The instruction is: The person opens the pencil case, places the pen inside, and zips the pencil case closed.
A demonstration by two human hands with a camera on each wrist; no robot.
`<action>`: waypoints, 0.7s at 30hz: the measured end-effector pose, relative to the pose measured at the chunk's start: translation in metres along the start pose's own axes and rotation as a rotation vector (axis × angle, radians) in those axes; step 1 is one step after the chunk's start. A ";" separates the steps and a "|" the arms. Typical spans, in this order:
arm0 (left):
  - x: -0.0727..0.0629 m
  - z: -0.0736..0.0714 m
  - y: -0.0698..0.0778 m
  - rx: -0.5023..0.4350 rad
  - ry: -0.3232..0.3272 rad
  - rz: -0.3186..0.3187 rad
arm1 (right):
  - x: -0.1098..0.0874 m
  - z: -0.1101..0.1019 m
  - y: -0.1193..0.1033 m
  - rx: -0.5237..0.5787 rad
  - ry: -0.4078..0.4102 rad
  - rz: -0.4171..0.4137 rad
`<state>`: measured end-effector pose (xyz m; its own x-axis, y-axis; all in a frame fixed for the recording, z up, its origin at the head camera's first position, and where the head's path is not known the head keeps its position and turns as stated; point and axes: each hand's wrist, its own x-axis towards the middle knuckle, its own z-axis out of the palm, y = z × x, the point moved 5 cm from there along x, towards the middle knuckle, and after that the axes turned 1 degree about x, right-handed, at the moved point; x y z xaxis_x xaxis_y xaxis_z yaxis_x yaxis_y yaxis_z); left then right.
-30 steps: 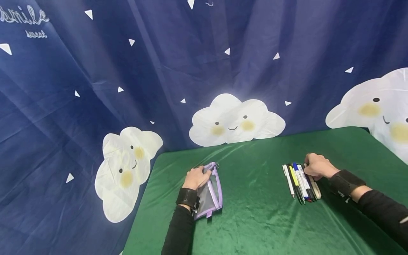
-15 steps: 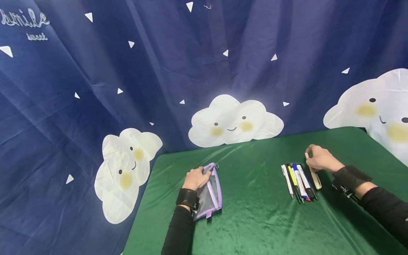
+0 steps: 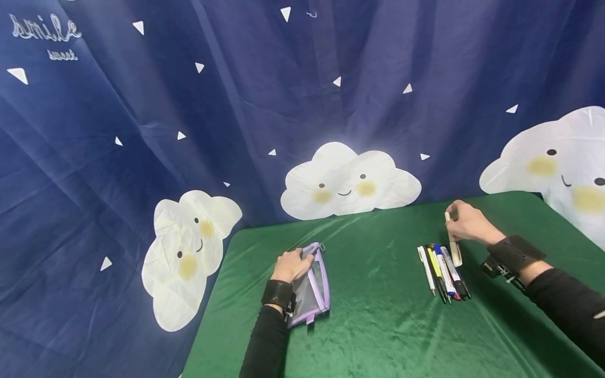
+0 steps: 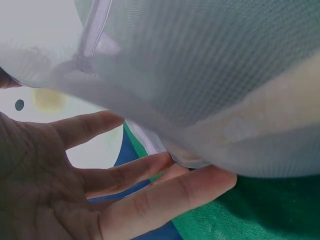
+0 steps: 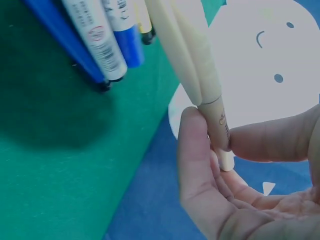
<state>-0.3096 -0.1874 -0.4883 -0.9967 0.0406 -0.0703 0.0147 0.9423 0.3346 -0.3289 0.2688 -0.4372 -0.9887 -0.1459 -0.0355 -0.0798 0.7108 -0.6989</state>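
My left hand (image 3: 289,266) holds the upper left side of a lilac-edged mesh pencil case (image 3: 309,294) lying on the green cloth. In the left wrist view, its fingertips (image 4: 220,177) are at the edge of the grey mesh (image 4: 200,75), with a purple zipper strip above. Over on the right, my right hand (image 3: 470,224) pinches a beige highlighter (image 3: 455,253) near its upper end. The right wrist view shows the thumb and fingers on the narrow end of the highlighter (image 5: 192,55), whose clipped cap points away from the palm.
A row of several pens and markers lies left of the right hand: a white pen (image 3: 427,270), a yellow highlighter (image 3: 434,262), a blue-capped marker (image 3: 443,268) and darker ones. Behind the green-covered table (image 3: 368,315) hangs a blue curtain (image 3: 302,79) with cloud prints.
My right hand has drawn the beige highlighter out from the right side of the row, moving it farther back and then a little left. The left hand and pencil case stay put.
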 end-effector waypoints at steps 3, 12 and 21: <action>0.001 0.004 -0.001 -0.005 -0.008 -0.002 | 0.001 0.001 -0.004 0.020 0.022 -0.003; 0.002 0.004 0.000 0.003 0.002 -0.009 | 0.012 0.003 -0.032 0.078 0.136 -0.078; 0.001 0.002 -0.002 -0.022 -0.002 -0.018 | 0.023 0.011 -0.062 0.107 0.138 -0.112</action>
<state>-0.3105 -0.1886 -0.4910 -0.9967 0.0246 -0.0779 -0.0045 0.9355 0.3534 -0.3459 0.2143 -0.4026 -0.9830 -0.1193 0.1397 -0.1836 0.6174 -0.7649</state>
